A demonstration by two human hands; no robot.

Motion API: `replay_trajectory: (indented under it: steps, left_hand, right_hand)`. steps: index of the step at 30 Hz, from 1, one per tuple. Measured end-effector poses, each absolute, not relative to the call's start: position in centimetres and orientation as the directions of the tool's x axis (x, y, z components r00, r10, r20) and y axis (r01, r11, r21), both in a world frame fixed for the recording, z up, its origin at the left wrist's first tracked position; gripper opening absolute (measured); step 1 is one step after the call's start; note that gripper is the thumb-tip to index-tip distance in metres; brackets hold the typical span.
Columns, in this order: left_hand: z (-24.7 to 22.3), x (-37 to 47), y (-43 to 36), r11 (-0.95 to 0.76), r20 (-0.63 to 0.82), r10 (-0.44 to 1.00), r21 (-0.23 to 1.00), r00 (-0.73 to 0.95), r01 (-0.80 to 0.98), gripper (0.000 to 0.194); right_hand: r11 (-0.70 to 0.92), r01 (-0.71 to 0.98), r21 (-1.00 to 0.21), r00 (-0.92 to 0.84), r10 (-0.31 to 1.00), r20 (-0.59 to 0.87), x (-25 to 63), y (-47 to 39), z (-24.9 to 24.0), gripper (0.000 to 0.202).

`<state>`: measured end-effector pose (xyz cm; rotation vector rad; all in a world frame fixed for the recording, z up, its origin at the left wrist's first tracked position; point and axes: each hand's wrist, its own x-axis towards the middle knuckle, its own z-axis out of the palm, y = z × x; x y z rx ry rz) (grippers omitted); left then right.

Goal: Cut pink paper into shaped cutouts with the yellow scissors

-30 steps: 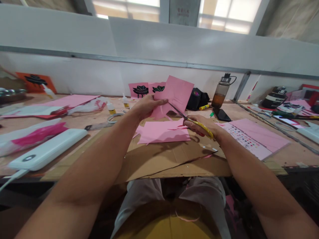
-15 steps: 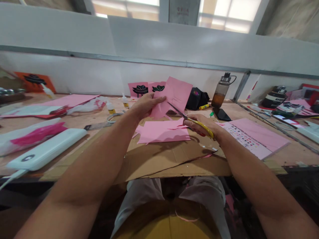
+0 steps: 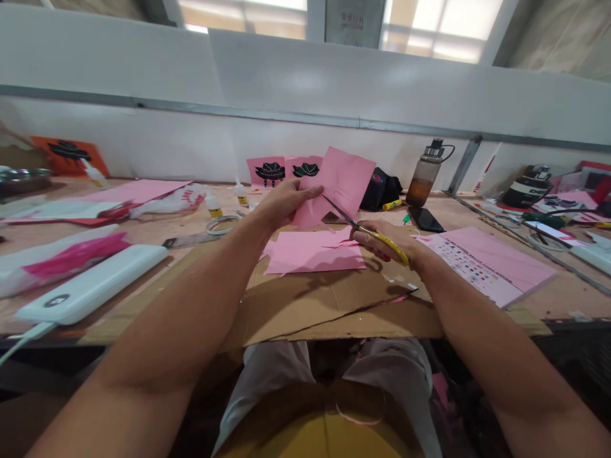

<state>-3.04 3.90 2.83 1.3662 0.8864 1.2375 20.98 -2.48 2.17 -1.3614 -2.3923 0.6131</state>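
Observation:
My left hand pinches a pink sheet by its left side and holds it up above the table. In my right hand are scissors with yellow handles; their blades point up and left, against the lower part of the sheet. Whether the blades are parted is hard to tell. Beneath both hands, more pink paper with ragged edges lies on a flat piece of brown cardboard.
Behind are pink cards with black hat shapes, glue bottles, a black cap and a drink bottle. A phone and a printed pink sheet lie right, a white power bank left.
The raised pink sheet has shifted slightly to the right with my left hand. My right hand and the scissors have barely moved.

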Motion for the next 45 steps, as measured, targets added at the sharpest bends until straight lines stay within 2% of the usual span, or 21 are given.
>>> replay_trajectory:
  steps: [12,19,27,38,45]
  left_hand:
    - [2.93,-3.11,3.93,-0.163,0.181,0.966,0.981,0.182,-0.107,0.021]
    - [2.78,-3.28,4.23,-0.179,0.194,0.964,0.979,0.18,-0.098,0.027]
    - [2.7,-3.14,4.32,-0.182,0.215,0.951,0.97,0.221,-0.162,0.016]
    - [2.32,-3.03,4.27,-0.194,0.23,0.947,0.966,0.226,-0.171,0.031]
    - [2.15,-3.1,4.61,-0.186,0.227,0.945,0.965,0.236,-0.183,0.031]
  right_hand:
    - [0.44,0.713,-0.546,-0.479,0.874,0.079,21.02,-2.69,2.2,0.039]
    - [0.435,0.691,-0.578,-0.481,0.873,0.081,20.97,-2.92,2.25,0.037]
    - [0.434,0.716,-0.547,-0.491,0.87,0.048,21.15,-2.41,2.06,0.033]
    - [0.394,0.754,-0.525,-0.447,0.894,0.029,21.04,-2.26,1.7,0.024]
    - [0.429,0.729,-0.533,-0.484,0.874,0.04,21.22,-2.25,1.84,0.019]
